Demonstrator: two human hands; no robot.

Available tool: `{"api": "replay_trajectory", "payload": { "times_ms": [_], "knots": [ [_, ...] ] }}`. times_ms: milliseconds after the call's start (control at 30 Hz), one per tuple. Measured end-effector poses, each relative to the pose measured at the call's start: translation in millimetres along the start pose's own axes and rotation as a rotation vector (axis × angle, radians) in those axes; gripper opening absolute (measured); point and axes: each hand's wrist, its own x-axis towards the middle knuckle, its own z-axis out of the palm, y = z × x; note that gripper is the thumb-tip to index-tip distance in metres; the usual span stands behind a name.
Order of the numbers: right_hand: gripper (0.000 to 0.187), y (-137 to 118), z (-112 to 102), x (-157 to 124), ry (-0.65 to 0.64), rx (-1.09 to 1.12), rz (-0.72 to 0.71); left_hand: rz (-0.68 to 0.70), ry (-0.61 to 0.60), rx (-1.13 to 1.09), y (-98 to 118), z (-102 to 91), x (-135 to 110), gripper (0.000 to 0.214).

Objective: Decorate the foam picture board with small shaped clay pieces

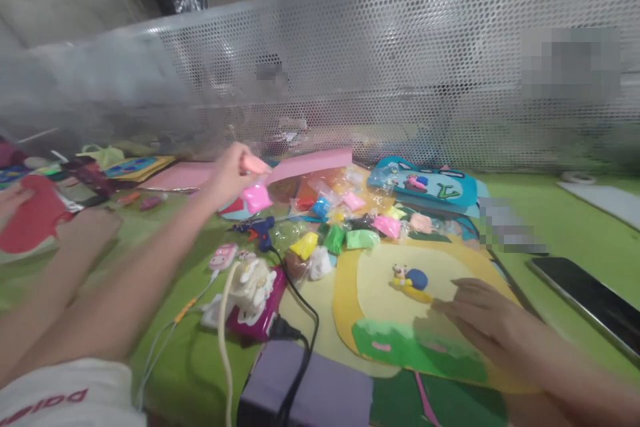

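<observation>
My left hand [235, 177] is raised over the left-middle of the table, its fingers closed around a packet of pink clay [257, 197]. A salmon-pink piece [256, 164] also shows at its fingertips; whether it is a separate packet I cannot tell. My right hand [480, 313] lies low over the yellow paper board [347, 293], fingers stretched out and slightly blurred. Close to its fingertips is a clay snail [415, 279] with a blue shell and yellow body. I cannot tell whether they touch it. Green grass shapes [420, 350] line the board's lower part.
Clay packets [363, 239] in several colours lie behind the board. A blue glue gun [263, 232], a purple power strip [260, 313] and cables stand left. A phone [590, 300] lies right. Another person's hand [90, 230] is at a red piece [33, 217]. Perforated mesh [350, 67] rises behind.
</observation>
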Motion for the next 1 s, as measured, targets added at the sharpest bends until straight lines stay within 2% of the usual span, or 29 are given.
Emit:
{"api": "replay_trajectory", "payload": {
  "times_ms": [100,233,333,433,533,600,700,800,900,1000],
  "knots": [
    [0.031,-3,-2,-3,-0.091,0.024,-0.021,0.135,-0.174,-0.135,34,36.7,-1,0.031],
    [0.032,-7,-7,-3,-0.091,0.051,-0.009,0.207,-0.409,-0.279,42,84.9,0,0.035],
    [0.032,-7,-8,-4,-0.076,0.071,0.005,0.123,-0.368,-0.333,37,98.6,4,0.055],
    [0.031,-4,-6,-5,-0.065,0.1,0.012,0.026,-0.328,-0.358,36,87.5,8,0.053],
    [0.029,-4,-7,-1,-0.042,0.148,0.042,-0.05,-0.458,-0.43,48,59.7,5,0.043],
    [0.027,-8,-11,5,-0.036,0.188,0.07,-0.078,-0.519,-0.521,64,36.4,-3,0.042],
    [0.027,-17,-22,16,-0.026,0.251,0.074,-0.026,-0.557,-0.642,97,0.6,-22,0.037],
    [0.024,-26,-29,25,-0.004,0.359,0.076,0.006,-0.504,-0.67,131,-24.7,-49,0.034],
    [0.021,-30,-29,29,-0.004,0.49,0.12,-0.001,-0.481,-0.647,159,-31.0,-82,0.029],
    [0.022,-34,-27,31,-0.005,0.556,0.17,0.067,-0.46,-0.579,183,-23.0,-115,0.025]
  ]
}}
